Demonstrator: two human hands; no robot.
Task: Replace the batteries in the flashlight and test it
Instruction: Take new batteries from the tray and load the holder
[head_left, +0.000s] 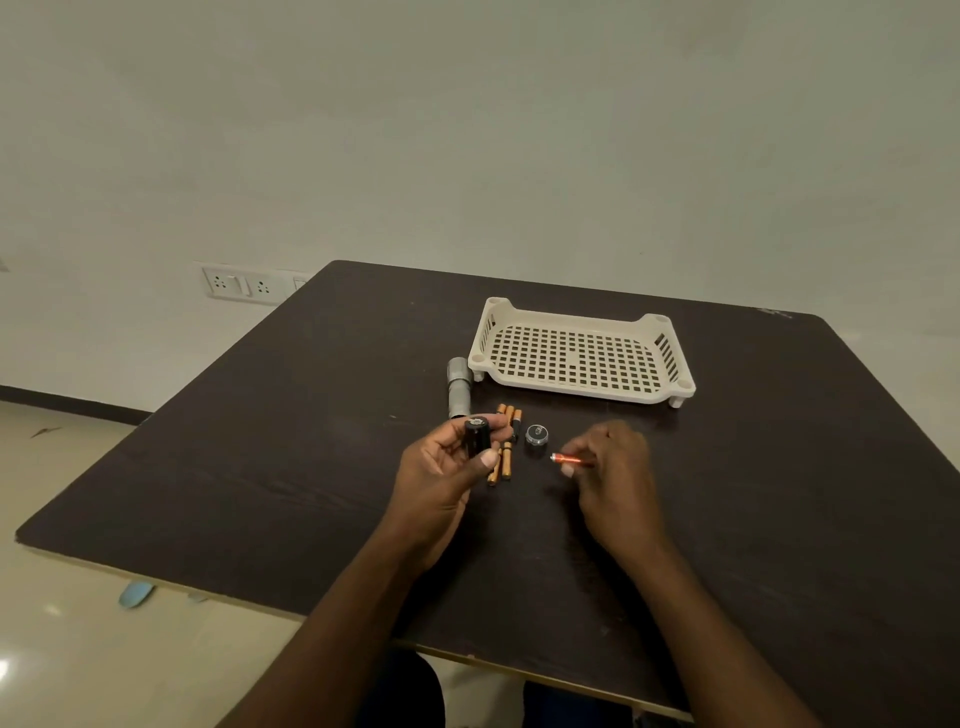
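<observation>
My left hand (441, 478) holds a black cylindrical battery holder (477, 435) upright between thumb and fingers. My right hand (613, 467) pinches one copper-coloured battery (571, 459), its tip pointing left, just above the table. The grey flashlight body (458, 388) lies on the table beyond my left hand, with its silver end cap (537, 434) resting separately between my hands. Several loose copper and black batteries (506, 441) lie on the table next to the holder, partly hidden by my left fingers.
A cream perforated plastic tray (582, 356) stands on short legs behind the parts. All of it rests on a dark brown table (260, 467) with its near edge at the bottom. A wall socket plate (244, 283) is at the back left.
</observation>
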